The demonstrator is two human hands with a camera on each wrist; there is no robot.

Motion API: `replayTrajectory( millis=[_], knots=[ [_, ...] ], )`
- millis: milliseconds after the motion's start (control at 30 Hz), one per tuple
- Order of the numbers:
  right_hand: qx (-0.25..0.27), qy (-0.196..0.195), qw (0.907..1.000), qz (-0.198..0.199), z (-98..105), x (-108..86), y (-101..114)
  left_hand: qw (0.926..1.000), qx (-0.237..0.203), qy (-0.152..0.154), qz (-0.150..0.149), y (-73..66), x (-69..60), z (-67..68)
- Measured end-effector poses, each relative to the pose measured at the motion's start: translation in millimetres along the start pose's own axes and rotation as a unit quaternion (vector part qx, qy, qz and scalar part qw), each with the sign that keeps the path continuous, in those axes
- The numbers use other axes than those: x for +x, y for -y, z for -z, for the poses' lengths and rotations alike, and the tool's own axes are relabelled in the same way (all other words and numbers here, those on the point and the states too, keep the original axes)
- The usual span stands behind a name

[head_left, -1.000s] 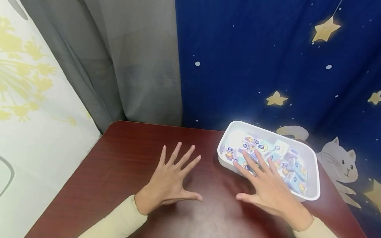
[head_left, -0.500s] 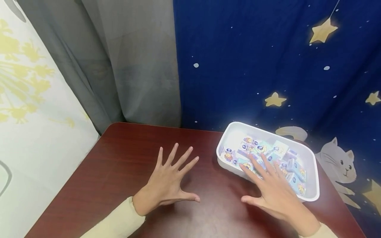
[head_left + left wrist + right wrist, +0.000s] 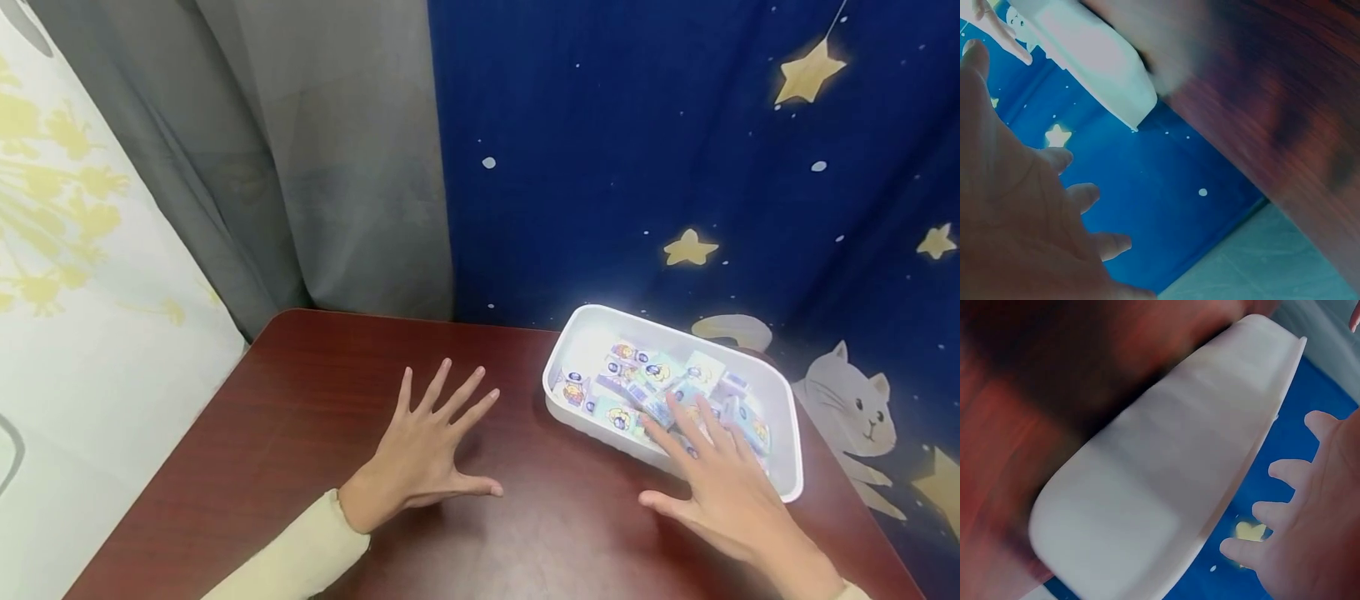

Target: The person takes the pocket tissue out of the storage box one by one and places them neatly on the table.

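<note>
Two spread hands hover, the right by a tub.

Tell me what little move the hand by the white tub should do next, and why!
I'd say the right hand should dip down and pinch one of the small boxes. It's spread open over the near side of the white tub, holding nothing, and the boxes lie jumbled inside. The left hand is farther off, over the table.
</note>
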State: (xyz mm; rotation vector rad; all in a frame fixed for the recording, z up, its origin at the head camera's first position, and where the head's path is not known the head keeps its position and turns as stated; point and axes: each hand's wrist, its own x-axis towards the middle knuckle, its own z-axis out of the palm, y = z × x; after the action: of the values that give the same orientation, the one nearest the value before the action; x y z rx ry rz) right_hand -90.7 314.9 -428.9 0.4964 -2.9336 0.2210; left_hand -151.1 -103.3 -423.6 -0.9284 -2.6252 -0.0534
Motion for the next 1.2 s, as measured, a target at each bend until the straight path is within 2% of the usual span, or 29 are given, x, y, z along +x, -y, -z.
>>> replayTrajectory(
  millis=[267,400,467,567,667,767,833,1000,1100,1200],
  knots=[
    [-0.019,-0.024,0.9995,-0.007,-0.6,-13.8,-23.1,0.9992,-0.036,0.010,0.015,3.8,16.3,-10.3],
    [-0.004,-0.027,0.9993,-0.027,0.3,-17.3,-34.4,0.9944,-0.093,0.032,0.038,1.4,29.3,-13.3],
    [0.019,-0.032,0.9986,-0.038,0.9,-18.7,-40.0,0.9879,-0.141,0.036,0.052,-0.8,37.0,-14.9],
    [0.058,-0.043,0.9959,-0.055,1.8,-19.6,-48.6,0.9711,-0.225,0.036,0.072,-4.1,49.2,-17.2],
    [0.097,-0.056,0.9910,-0.074,2.0,-19.5,-56.8,0.9471,-0.305,0.038,0.092,-7.0,61.5,-20.0],
    [0.132,-0.069,0.9846,-0.092,2.4,-19.3,-64.2,0.9241,-0.360,0.052,0.115,-9.4,74.6,-24.6],
    [0.152,-0.078,0.9795,-0.107,3.2,-19.5,-68.1,0.9121,-0.384,0.056,0.132,-10.9,83.8,-28.6],
    [0.181,-0.085,0.9632,-0.179,6.8,-19.1,-76.5,0.8901,-0.418,0.056,0.173,-14.7,102.5,-40.3],
    [0.213,-0.075,0.9449,-0.237,10.6,-18.8,-82.9,0.8741,-0.440,0.063,0.196,-18.5,110.7,-46.7],
    [0.250,-0.079,0.9278,-0.266,13.0,-18.2,-89.9,0.8568,-0.465,0.075,0.210,-23.5,117.9,-52.2]
  ],
)
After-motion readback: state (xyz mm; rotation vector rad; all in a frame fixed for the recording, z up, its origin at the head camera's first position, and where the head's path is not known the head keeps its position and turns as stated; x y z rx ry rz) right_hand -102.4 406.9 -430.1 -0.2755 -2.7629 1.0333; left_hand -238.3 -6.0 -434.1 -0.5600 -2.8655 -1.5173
